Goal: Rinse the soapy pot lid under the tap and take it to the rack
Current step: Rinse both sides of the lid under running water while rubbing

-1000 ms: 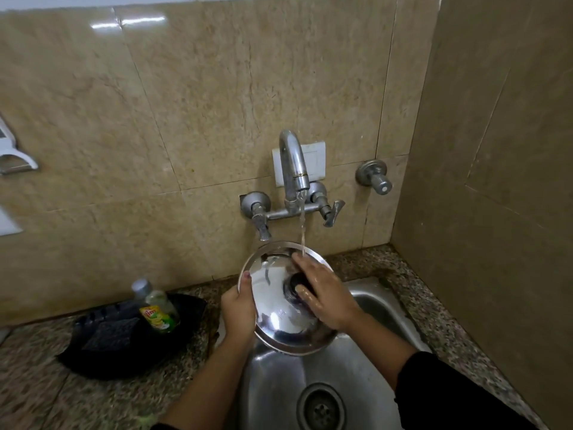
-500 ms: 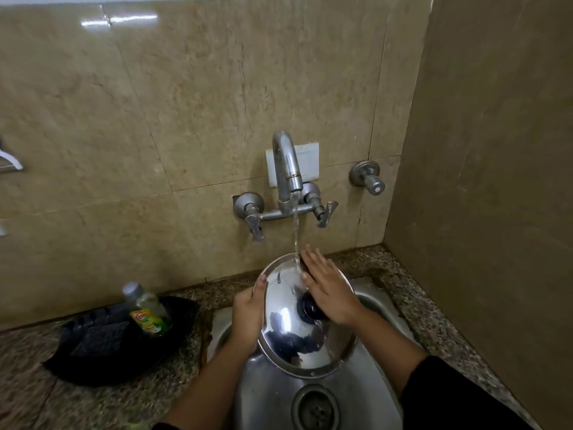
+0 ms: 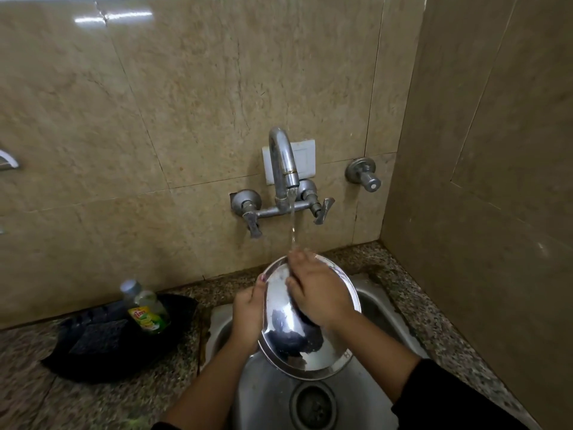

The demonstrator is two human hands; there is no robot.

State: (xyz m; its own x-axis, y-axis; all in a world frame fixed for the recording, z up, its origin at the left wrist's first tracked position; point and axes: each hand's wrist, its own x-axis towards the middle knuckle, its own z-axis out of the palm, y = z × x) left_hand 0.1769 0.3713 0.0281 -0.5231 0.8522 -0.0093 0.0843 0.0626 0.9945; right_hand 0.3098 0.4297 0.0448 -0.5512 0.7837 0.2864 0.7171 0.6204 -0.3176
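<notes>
Steel lid (image 3: 291, 352) rim gripped, left hand (image 3: 248, 315); sink (image 3: 381, 308) below.

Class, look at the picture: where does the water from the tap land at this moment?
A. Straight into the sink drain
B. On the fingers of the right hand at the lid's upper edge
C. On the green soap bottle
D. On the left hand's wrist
B: the stream from the tap falls onto the fingers of the right hand, spread over the top of the pot lid that the left hand grips by its rim.
</notes>
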